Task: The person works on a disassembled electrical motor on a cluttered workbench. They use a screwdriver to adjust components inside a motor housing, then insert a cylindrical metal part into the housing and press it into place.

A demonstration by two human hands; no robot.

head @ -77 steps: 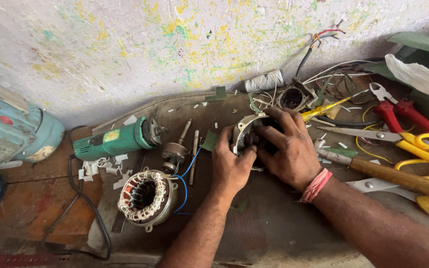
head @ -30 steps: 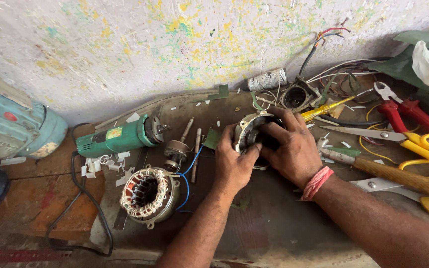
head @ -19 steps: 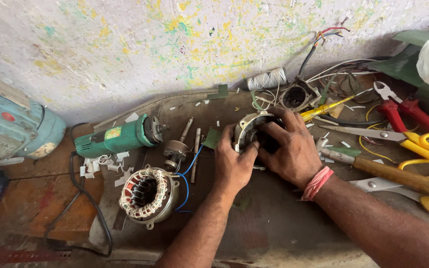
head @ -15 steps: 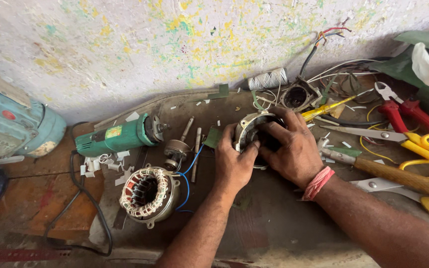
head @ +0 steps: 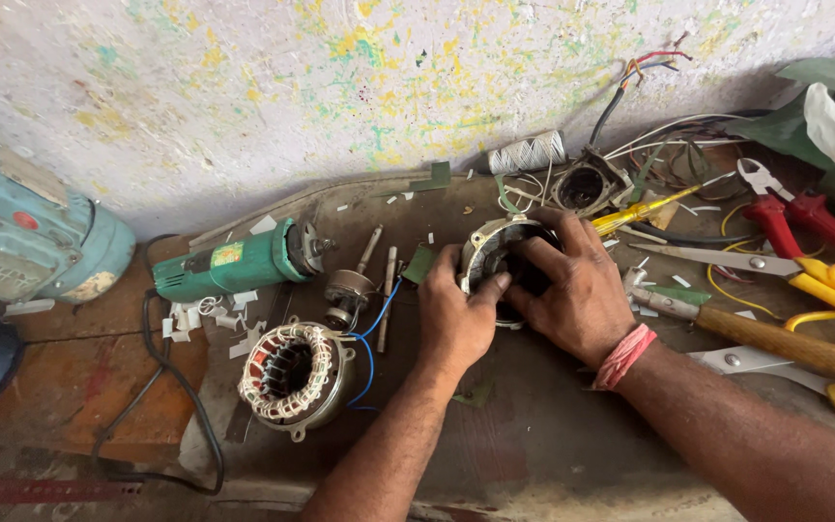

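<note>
Copper-wound stator (head: 495, 253) sits just as it did a moment back: nothing has shifted, so your winding work is unchanged. Your left hand (head: 461, 319) clasps its near rim, thumb on the edge; your right hand (head: 572, 290) covers the far side, fingers curled into the bore. Right of your grip, scissors (head: 823, 285), pliers (head: 785, 208) and a hammer handle (head: 785, 338) crowd close. Left of it, a second stator (head: 292, 372) and green grinder (head: 234, 271) leave little room; bare surface (head: 533, 435) lies toward you.
</note>
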